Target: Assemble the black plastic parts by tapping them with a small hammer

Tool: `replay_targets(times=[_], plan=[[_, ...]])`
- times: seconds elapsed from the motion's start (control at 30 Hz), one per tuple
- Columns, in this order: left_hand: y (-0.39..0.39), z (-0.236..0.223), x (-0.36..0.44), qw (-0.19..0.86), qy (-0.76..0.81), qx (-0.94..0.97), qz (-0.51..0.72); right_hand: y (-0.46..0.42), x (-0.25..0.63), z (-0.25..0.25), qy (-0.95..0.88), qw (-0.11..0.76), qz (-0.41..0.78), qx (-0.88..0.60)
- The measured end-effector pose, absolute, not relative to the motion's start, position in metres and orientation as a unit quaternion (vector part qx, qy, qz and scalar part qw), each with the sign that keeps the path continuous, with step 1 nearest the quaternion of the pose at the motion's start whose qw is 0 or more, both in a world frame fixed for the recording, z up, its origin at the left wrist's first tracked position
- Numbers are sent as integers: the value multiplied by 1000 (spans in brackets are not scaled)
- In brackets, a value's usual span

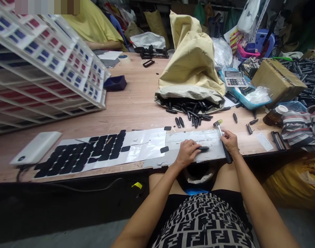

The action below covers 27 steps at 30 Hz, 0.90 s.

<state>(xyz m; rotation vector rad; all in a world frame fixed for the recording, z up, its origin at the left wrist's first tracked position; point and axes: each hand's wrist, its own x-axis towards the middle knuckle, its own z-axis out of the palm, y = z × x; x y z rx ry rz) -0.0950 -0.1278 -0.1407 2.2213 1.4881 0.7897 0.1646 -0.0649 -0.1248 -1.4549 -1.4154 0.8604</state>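
Observation:
My left hand (186, 152) is closed on a slim black cylindrical part (204, 149), which points right above a pale board (176, 141) at the table edge. My right hand (230, 142) grips a small hammer (226, 154) by its shaft; the yellowish head (217, 122) is up and the black handle runs down toward my lap. Beyond my hands, several black tapered parts (196, 117) spill from a tan sack (191, 65). To the left, a white sheet (144, 141) carries rows of black die-cut stickers (67, 158).
A white plastic crate (69, 79) stands at the left, near a white power-bank-like box (36, 148). At the right are a calculator (235, 79), a cardboard box (278, 81), a jar (276, 115) and a striped cloth (299, 127). Another person's yellow garment (95, 26) shows behind the crate.

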Motion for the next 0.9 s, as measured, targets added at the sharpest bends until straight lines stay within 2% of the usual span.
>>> replay_targets(times=[0.2,0.37,0.47,0.63,0.77,0.9], plan=[[-199,-150,-85,180,466,825,266,-64,164,-125,-578,447,338,-593],[-216,-152,-81,151,472,823,278,-66,163,-123,-586,444,327,-594],[-191,-140,-86,149,524,781,305,-66,162,-121,-591,441,320,-595],[-97,-113,-116,97,719,591,353,-66,163,-123,-590,443,321,-594],[-27,-112,-140,88,811,484,316,-66,163,-124,-586,444,324,-595],[2,-124,-150,130,834,473,255,-67,164,-125,-594,439,323,-591]])
